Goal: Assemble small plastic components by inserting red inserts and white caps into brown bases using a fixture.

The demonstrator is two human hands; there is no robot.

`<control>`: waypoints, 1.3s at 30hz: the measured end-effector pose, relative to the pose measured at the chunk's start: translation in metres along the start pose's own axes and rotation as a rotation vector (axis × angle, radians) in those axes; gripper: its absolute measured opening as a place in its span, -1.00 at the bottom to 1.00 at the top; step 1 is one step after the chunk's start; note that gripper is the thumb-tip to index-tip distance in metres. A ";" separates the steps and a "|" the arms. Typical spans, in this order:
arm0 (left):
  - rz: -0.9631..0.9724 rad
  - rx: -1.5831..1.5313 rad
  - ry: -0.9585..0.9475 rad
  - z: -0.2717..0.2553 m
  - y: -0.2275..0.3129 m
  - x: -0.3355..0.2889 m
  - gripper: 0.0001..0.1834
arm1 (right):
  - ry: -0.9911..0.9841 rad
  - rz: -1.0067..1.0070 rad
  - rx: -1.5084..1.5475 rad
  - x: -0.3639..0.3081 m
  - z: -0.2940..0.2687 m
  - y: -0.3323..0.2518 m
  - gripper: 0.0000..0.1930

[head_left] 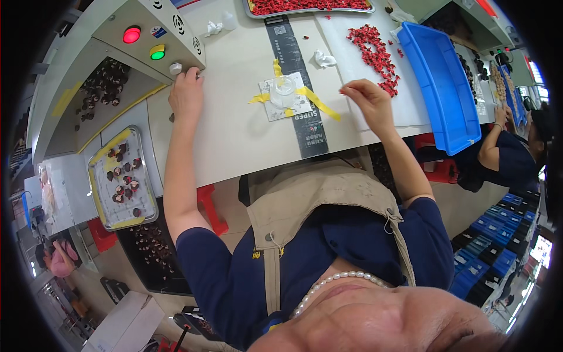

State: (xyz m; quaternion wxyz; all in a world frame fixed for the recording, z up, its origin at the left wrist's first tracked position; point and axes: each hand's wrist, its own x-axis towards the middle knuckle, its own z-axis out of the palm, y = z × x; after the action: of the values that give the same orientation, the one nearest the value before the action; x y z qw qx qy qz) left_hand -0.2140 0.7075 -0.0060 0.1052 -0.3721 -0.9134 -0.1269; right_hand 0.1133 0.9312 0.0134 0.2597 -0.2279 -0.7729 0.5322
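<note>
My left hand (186, 98) is at the corner of the grey machine (126, 23), beside its white knob (175, 68). Its fingers are bent together, and what they hold, if anything, is hidden. Over the right part of the table my right hand (370, 105) pinches a small red piece (343, 91) between thumb and fingertips. Between the hands, a clear round holder (284, 88) sits on a white square plate (299, 104) fixed with yellow tape. A loose pile of small red and dark pieces (375, 58) lies beyond my right hand.
A blue bin (440, 88) stands at the right edge. More red pieces fill a tray (311, 10) at the back. On the left, a metal tray (153, 199) carries dark round parts. Crumpled white tissue (324, 58) lies on the table. A co-worker (504, 146) sits at right.
</note>
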 end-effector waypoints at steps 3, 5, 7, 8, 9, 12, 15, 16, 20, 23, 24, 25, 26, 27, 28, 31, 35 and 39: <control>-0.052 -0.076 -0.045 -0.004 0.005 0.002 -0.68 | -0.051 -0.127 -0.177 0.016 0.018 -0.022 -0.90; -0.058 -0.142 -0.022 -0.009 0.009 -0.002 -0.71 | -0.004 -0.230 -0.186 0.027 0.032 -0.028 -0.92; -0.169 -0.717 0.027 -0.020 0.019 -0.018 -0.75 | -0.019 -0.293 -0.217 0.037 0.045 -0.033 -0.92; -0.165 -0.720 0.022 -0.026 0.028 -0.028 -0.75 | -0.015 -0.289 -0.219 0.041 0.050 -0.034 -0.92; -0.236 -1.068 -0.031 -0.034 0.039 -0.041 -0.74 | -0.014 -0.334 -0.265 0.044 0.053 -0.034 -0.92; -0.265 -1.442 -0.115 -0.043 0.063 -0.079 -0.72 | -0.013 -0.386 -0.344 0.049 0.063 -0.037 -0.90; -0.350 -1.646 -0.273 -0.042 0.075 -0.110 -0.66 | -0.037 -0.419 -0.373 0.051 0.069 -0.039 -0.91; -0.392 -1.754 -0.338 -0.041 0.078 -0.117 -0.64 | -0.049 -0.442 -0.409 0.051 0.070 -0.040 -0.91; -0.452 -1.908 -0.445 -0.034 0.093 -0.135 -0.65 | -0.045 -0.514 -0.483 0.051 0.075 -0.043 -0.89; -0.479 -1.944 -0.502 -0.032 0.103 -0.136 -0.68 | -0.070 -0.571 -0.558 0.053 0.078 -0.045 -0.91; -0.480 -1.948 -0.498 -0.032 0.105 -0.136 -0.68 | -0.074 -0.573 -0.560 0.054 0.078 -0.044 -0.91; -0.476 -1.964 -0.522 -0.032 0.107 -0.136 -0.68 | -0.092 -0.606 -0.604 0.055 0.078 -0.044 -0.91; -0.471 -1.979 -0.547 -0.032 0.108 -0.136 -0.68 | -0.110 -0.638 -0.647 0.056 0.078 -0.043 -0.91; -0.471 -1.981 -0.544 -0.033 0.111 -0.136 -0.68 | -0.111 -0.640 -0.647 0.057 0.078 -0.044 -0.91; -0.482 -2.032 -0.553 -0.034 0.115 -0.136 -0.68 | -0.133 -0.642 -0.643 0.057 0.078 -0.046 -0.92; -0.500 -2.150 -0.588 -0.031 0.121 -0.136 -0.68 | -0.178 -0.632 -0.616 0.059 0.075 -0.047 -0.92; -0.576 -2.299 -0.619 -0.033 0.132 -0.135 -0.67 | -0.291 -0.535 -0.483 0.064 0.070 -0.048 -0.90; -0.618 -2.337 -0.613 -0.037 0.142 -0.132 -0.65 | -0.214 -0.280 -0.161 0.052 0.067 -0.054 -0.87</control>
State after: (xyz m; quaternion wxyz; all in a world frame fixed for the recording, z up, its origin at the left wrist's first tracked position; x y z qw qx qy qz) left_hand -0.0173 0.7076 0.0133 -0.5396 -0.0267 -0.2900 -0.7900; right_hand 0.0265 0.8990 0.0524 0.2287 -0.0801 -0.8602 0.4486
